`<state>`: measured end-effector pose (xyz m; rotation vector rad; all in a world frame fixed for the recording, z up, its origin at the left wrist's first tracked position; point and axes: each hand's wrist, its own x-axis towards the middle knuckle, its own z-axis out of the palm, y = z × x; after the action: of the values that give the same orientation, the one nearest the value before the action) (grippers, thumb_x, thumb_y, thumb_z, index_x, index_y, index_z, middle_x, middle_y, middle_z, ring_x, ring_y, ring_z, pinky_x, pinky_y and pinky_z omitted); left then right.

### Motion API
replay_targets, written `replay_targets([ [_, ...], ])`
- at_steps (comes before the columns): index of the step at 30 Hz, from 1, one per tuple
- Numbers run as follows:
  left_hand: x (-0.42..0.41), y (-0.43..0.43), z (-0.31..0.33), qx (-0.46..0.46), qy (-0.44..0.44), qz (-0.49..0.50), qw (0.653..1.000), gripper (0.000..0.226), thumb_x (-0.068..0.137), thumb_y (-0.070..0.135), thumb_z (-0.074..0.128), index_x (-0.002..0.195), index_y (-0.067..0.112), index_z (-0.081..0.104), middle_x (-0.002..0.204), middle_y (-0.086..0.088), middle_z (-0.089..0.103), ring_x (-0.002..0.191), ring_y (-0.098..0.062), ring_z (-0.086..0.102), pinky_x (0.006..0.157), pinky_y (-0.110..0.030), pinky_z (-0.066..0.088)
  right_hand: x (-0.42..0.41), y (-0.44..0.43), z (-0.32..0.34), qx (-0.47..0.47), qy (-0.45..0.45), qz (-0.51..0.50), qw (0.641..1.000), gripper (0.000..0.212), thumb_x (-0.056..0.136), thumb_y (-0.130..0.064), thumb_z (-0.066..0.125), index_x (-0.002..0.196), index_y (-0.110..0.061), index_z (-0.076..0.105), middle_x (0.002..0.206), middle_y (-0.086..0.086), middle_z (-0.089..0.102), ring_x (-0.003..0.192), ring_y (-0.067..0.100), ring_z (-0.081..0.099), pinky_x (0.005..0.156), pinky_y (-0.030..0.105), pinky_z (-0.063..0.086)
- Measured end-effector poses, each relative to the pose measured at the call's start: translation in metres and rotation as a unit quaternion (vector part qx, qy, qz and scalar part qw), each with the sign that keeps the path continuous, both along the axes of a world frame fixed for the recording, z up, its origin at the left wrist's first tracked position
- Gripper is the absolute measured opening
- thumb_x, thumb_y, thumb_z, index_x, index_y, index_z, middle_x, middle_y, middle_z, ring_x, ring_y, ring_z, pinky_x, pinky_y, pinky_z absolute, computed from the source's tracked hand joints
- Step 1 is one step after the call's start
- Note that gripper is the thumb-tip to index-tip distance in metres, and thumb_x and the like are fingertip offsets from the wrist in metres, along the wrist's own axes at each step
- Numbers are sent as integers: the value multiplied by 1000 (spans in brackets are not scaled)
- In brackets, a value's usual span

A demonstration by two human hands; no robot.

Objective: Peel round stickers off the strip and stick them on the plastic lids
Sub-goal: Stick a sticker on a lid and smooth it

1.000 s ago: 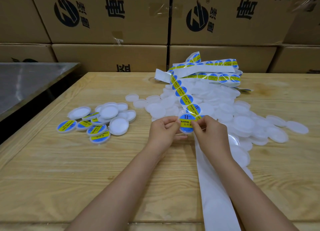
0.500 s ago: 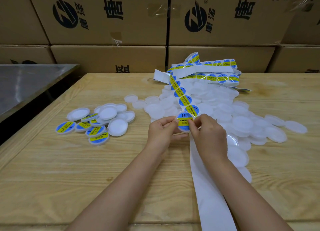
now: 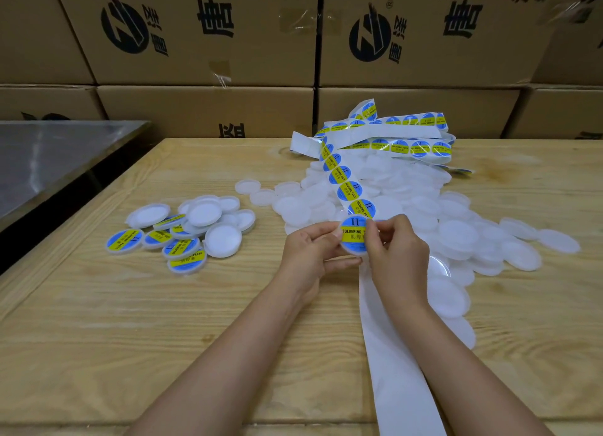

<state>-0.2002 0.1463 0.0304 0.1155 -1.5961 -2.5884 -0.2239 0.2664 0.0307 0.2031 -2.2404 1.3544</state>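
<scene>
Nearest, the bare backing strip (image 3: 391, 354) trails over the tabletop (image 3: 130, 337). Above it the left hand (image 3: 310, 256) curls its fingers round a plastic lid (image 3: 354, 253). The right hand (image 3: 398, 256) pinches the round sticker (image 3: 354, 235) laid on it. Uneven pressing would likely crease it or set it off-centre. Beyond, the sticker strip (image 3: 349, 190) crosses unlabelled lids (image 3: 456, 236).

Pretty even, soft light from above, so the desk (image 3: 114, 337) is bright and warm with only faint shadows on it. The white lids (image 3: 456, 236) at its right side nearly wash out. The metal top (image 3: 55, 161) left of the desk shows dull glare. Boxes (image 3: 202, 109) behind it look dimmer and bow from wide-lens distortion.
</scene>
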Motion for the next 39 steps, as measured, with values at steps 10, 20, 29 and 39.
replay_targets([
  [10,1,-1,-5,-4,31,-33,999,18,91,7,53,105,2,62,85,-7,73,76,-20,71,64,-31,58,-1,-1,3,-68,-77,9,995,38,75,-48,70,76,-18,46,68,-8,56,63,3,55,52,15,37],
  [20,-1,-5,-4,91,27,-38,995,26,75,18,63,95,3,64,87,-14,73,76,-25,72,62,-31,58,3,-5,2,-109,-83,110,984,35,74,-40,76,87,-25,47,76,-10,63,68,12,62,65,40,54],
  [29,-3,-7,-4,126,6,-57,990,16,83,12,55,94,2,62,85,-10,73,75,-22,72,60,-29,58,2,2,6,-84,-2,113,990,19,94,-20,53,76,-21,50,62,-1,62,38,13,54,44,23,43],
  [39,-2,-10,-2,161,1,-49,986,47,72,24,64,110,-1,55,100,-18,69,84,-26,70,67,-33,58,5,-1,8,-88,-71,161,980,30,76,-24,76,93,-15,53,76,-2,63,67,22,60,66,44,53],
])
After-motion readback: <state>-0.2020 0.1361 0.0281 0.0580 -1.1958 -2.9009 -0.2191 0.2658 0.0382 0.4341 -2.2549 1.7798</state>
